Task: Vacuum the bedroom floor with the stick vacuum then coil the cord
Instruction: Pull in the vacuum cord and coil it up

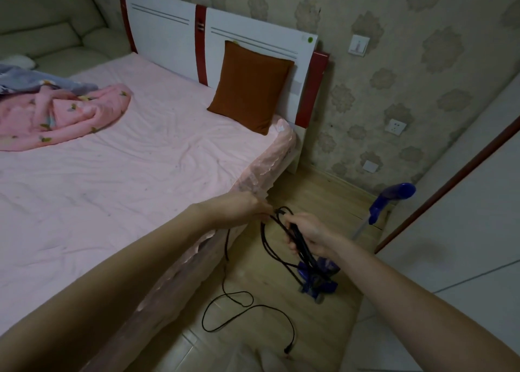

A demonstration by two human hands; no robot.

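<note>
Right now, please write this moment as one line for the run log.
phase: coiling cord | right hand: grips cord loops | left hand: holds cord | plug end: on floor | stick vacuum: leaning by wardrobe

My left forearm (135, 262) and right forearm (408, 293) are bare, without sleeves, rings, watch or gloves on my hands.

No readable text from my feed.

I can make out no words, brands or numbers: the green sticker (309, 39) on the headboard (166, 36) and the wall switch (358, 44) show marks too small to read.
</note>
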